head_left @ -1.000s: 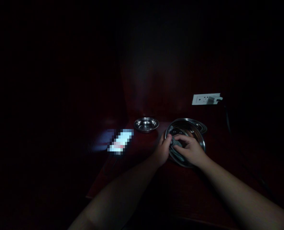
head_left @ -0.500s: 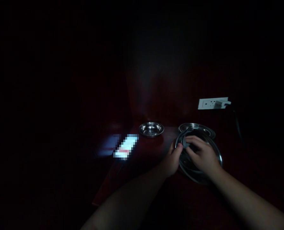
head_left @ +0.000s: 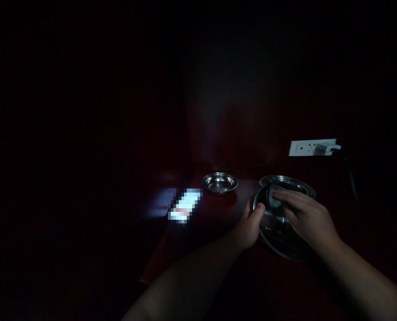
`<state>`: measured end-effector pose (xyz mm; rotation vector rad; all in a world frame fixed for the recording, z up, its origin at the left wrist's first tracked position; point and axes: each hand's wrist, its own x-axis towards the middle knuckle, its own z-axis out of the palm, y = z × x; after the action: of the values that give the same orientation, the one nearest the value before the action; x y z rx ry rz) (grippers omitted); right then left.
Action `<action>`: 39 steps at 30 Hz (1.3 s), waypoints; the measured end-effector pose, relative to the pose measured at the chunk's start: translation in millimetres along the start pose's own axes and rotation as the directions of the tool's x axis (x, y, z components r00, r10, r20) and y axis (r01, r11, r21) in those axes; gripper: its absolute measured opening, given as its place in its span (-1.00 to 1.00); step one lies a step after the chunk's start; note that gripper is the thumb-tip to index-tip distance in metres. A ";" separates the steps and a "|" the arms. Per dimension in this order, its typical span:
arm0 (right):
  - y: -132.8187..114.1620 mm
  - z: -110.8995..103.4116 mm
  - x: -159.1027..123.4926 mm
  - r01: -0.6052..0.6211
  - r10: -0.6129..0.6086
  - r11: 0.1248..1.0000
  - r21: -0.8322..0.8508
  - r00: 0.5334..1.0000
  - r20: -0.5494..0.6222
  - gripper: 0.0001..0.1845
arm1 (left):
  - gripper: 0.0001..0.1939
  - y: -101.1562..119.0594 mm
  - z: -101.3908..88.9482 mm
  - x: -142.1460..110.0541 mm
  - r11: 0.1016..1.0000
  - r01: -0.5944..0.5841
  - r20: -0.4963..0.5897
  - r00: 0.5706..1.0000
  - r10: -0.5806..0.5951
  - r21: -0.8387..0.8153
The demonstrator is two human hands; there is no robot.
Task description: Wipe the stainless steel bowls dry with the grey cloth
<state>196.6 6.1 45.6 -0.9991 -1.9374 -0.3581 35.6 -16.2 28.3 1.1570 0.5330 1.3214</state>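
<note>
A shiny steel plate is held tilted over the table. My left hand grips its left rim, thumb on the inner face and fingers behind. Pressed to the upper left of that face is a small patterned grey cloth, under the bent fingers of my right hand. My right hand covers much of the plate's right side. Behind it lie more steel plates, apparently stacked and partly hidden. To the left, a small steel bowl stands upright.
A lit phone-like screen, blurred out, lies near the left edge of the dark red table. On the back wall is a white socket panel with a plug and a hanging cable. The surroundings are very dark.
My right hand has shifted right and its fingers are straighter over the cloth. The plate's tilt has altered slightly. The whole view has slid a little, so everything appears farther right.
</note>
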 end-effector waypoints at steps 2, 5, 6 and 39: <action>4.1 3.0 -1.5 -0.006 0.007 1.000 -0.021 0.999 0.034 -0.63 | -0.53 0.1 -1.1 -0.3 1.000 -0.023 -0.013 1.000 0.023 0.019; 9.0 7.7 -3.4 -0.034 0.039 0.998 -0.055 0.995 0.094 -0.63 | -0.54 1.6 -2.1 -0.7 0.999 -0.017 -0.053 0.998 0.019 0.030; 10.2 9.0 -3.9 -0.046 0.053 0.997 -0.066 0.992 0.113 -0.62 | -0.54 2.1 -2.3 -0.6 0.999 -0.016 -0.068 0.998 0.018 0.034; -26.4 -1.2 1.6 -0.140 -0.046 0.937 0.321 0.859 0.510 -0.84 | -0.44 7.6 -6.1 3.9 0.962 -0.205 -0.204 0.949 0.240 0.181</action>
<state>176.7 -10.5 51.2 -0.9625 -2.3351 0.3166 27.8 -11.7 33.7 1.2320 0.6968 1.6427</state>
